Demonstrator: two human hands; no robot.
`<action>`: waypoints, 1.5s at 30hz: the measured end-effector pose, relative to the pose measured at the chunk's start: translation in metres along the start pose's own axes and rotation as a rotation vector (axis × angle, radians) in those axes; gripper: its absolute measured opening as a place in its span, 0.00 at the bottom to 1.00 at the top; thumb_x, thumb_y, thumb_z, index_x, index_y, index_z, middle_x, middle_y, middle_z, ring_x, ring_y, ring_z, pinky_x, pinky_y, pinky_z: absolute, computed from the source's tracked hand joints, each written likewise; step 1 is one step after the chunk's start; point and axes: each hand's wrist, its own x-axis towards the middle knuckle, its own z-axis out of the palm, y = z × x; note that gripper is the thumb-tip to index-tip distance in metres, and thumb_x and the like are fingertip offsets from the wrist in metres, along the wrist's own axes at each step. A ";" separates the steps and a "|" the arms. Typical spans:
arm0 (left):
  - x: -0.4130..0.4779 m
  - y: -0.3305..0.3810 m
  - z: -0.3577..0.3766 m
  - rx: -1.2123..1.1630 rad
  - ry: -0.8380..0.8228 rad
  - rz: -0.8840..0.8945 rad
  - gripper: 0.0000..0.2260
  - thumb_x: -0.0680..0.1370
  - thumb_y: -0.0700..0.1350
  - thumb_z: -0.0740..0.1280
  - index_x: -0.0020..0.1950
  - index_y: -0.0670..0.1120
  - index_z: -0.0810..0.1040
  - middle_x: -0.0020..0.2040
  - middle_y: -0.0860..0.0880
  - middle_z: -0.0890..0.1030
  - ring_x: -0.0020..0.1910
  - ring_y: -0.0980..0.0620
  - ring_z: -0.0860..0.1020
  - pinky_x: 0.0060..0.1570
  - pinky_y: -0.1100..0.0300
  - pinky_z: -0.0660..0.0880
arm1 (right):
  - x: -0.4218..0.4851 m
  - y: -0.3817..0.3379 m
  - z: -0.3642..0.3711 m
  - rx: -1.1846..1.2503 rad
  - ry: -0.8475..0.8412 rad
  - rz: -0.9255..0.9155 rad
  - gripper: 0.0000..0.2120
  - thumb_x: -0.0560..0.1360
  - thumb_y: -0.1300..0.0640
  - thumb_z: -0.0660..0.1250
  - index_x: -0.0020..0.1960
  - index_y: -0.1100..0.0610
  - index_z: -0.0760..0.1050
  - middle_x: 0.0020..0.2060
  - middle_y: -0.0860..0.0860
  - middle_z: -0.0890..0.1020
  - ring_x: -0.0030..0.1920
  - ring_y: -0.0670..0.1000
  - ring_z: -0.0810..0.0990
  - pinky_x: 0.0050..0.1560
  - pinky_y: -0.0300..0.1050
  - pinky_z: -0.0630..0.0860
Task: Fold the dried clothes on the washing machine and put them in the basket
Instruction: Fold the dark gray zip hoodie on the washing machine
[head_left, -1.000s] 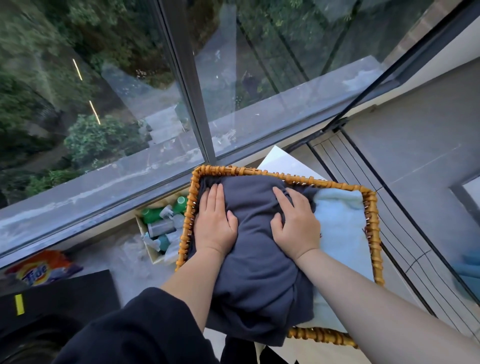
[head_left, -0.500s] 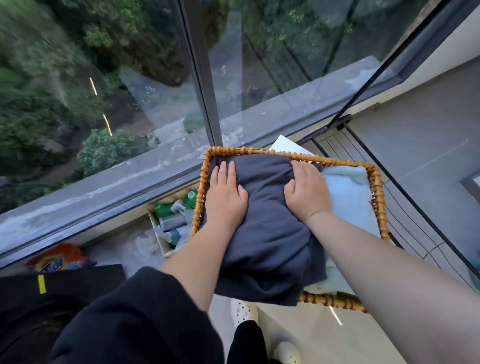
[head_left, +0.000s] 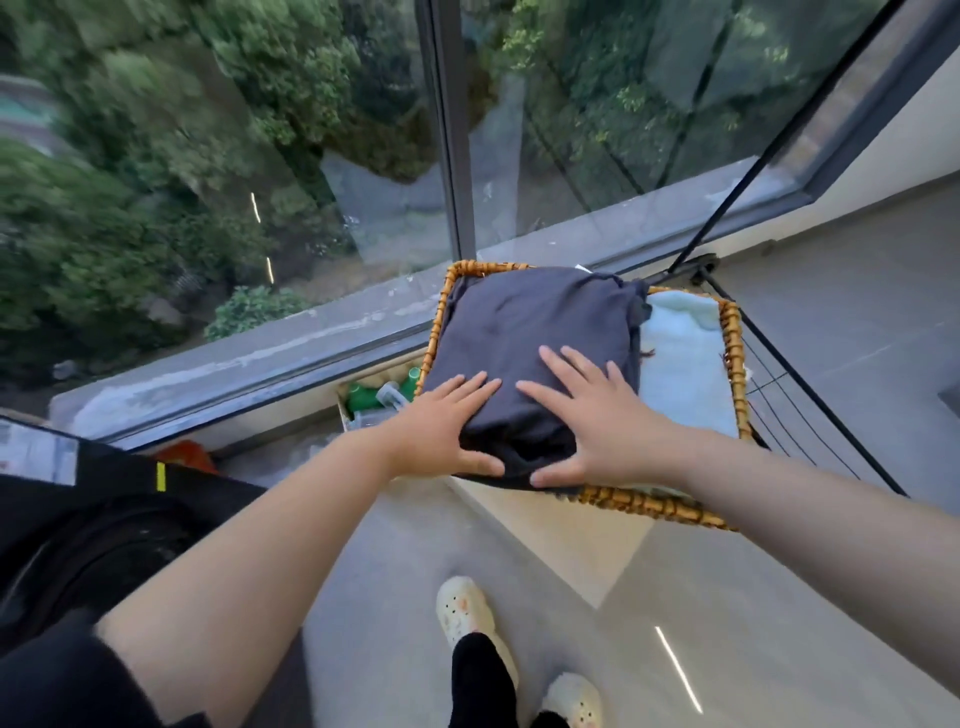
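While both hands press flat upon it, the folded garment (head_left: 535, 332) lies inside the basket (head_left: 439, 322), filling the side toward the left arm; dark slate-grey knit, matt and soft, folded to a rounded rectangle, its near fold draping over the front rim.

Left hand (head_left: 447, 431): open, fingers straight and slightly spread on the near left corner of the cloth, thumb laid along the front fold; gripping nothing.

Right hand (head_left: 587, 415): open likewise, fingers splayed across the top of the cloth, thumb along the front fold just beside the left thumb.

Basket: rectangular, woven cane, amber-brown, with a thick knotted rim; what carries it cannot be told.

Pale blue cloth (head_left: 685, 364): fleecy and plush, lying in the same basket, touching the grey garment on the side toward the right arm.

Surroundings: window glass with a dark upright mullion (head_left: 449, 156) just behind the basket, blurred green foliage beyond it; green bottles (head_left: 363, 397) in a small box on the floor beside the basket, partly hidden by the left wrist; orange packet (head_left: 184, 454) near the window base; black appliance (head_left: 104, 519) at the lower left with a yellow tag (head_left: 161, 476); thin black wire rack (head_left: 810, 415) to the right of the basket; smooth grey floor tiles (head_left: 727, 597); two white perforated slippers (head_left: 462, 608) below, one partly covered by a black trouser leg.
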 end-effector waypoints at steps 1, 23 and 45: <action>-0.005 -0.001 0.005 0.092 -0.013 0.004 0.51 0.68 0.67 0.68 0.78 0.52 0.40 0.79 0.52 0.42 0.77 0.50 0.42 0.76 0.49 0.47 | -0.007 -0.005 0.007 -0.103 -0.001 -0.003 0.52 0.64 0.25 0.62 0.77 0.46 0.42 0.76 0.52 0.35 0.76 0.56 0.36 0.72 0.64 0.44; 0.030 -0.017 0.025 0.521 0.388 0.336 0.16 0.63 0.38 0.74 0.47 0.45 0.74 0.44 0.45 0.74 0.41 0.45 0.74 0.32 0.58 0.64 | 0.037 0.006 0.078 -0.513 0.742 -0.314 0.07 0.74 0.65 0.57 0.49 0.57 0.70 0.40 0.54 0.70 0.38 0.55 0.66 0.38 0.48 0.61; 0.101 -0.009 0.041 0.048 0.449 -0.138 0.31 0.74 0.54 0.42 0.79 0.52 0.48 0.79 0.51 0.48 0.78 0.50 0.45 0.74 0.46 0.43 | 0.066 0.014 0.073 0.181 0.455 0.493 0.37 0.71 0.42 0.50 0.75 0.59 0.59 0.75 0.59 0.58 0.75 0.61 0.55 0.70 0.64 0.60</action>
